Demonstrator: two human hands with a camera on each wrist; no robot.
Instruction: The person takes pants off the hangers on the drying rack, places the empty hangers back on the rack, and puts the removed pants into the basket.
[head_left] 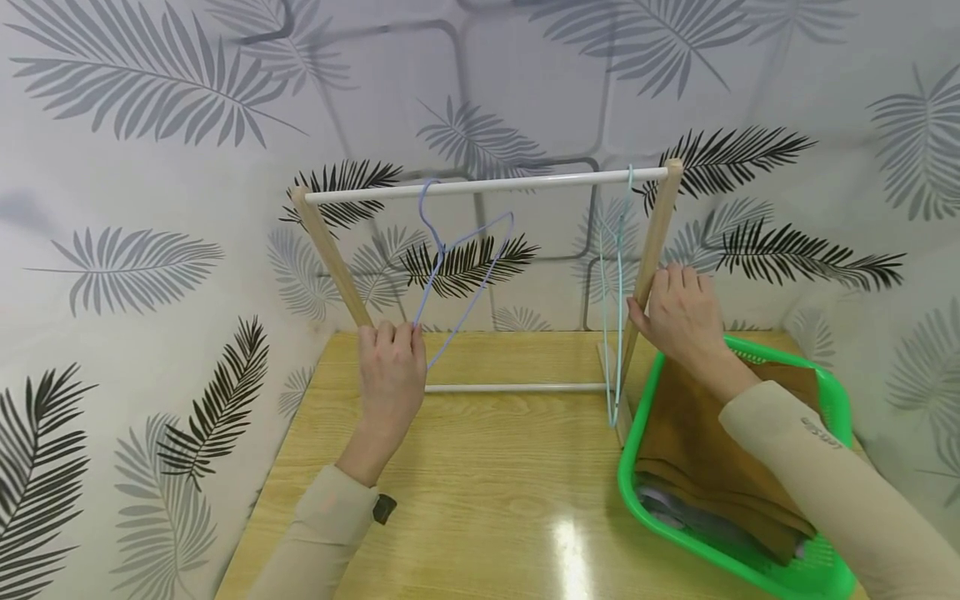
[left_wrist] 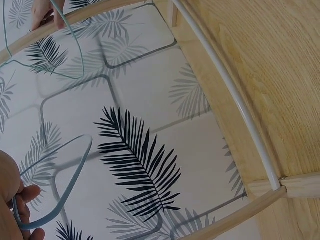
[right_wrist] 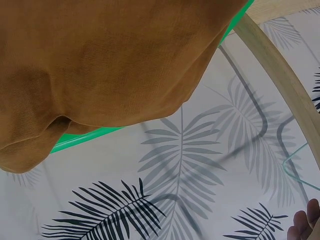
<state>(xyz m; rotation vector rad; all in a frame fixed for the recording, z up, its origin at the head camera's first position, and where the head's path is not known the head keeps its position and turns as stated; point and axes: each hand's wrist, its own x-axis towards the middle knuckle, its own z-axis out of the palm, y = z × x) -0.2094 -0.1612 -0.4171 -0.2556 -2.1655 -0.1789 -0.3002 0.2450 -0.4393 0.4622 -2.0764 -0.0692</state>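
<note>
A small rack with wooden posts and a white top rail (head_left: 487,185) stands on the table. From the rail hang a purple-blue hanger (head_left: 468,304) on the left and a mint hanger (head_left: 619,308) at the right end. My left hand (head_left: 392,375) holds the lower corner of the purple-blue hanger, fingers curled round it in the left wrist view, and overlaps the left post (head_left: 330,254) in the head view. With thumb and fingers, my right hand (head_left: 684,321) grips the right post (head_left: 660,221), just beside the mint hanger.
A green basket (head_left: 626,475) with folded brown cloth (head_left: 720,433) and some grey cloth stands right of the rack, under my right forearm. A white lower bar (head_left: 517,387) joins the rack's feet. Leaf-patterned covering (head_left: 165,267) rises behind the wooden table (head_left: 480,500).
</note>
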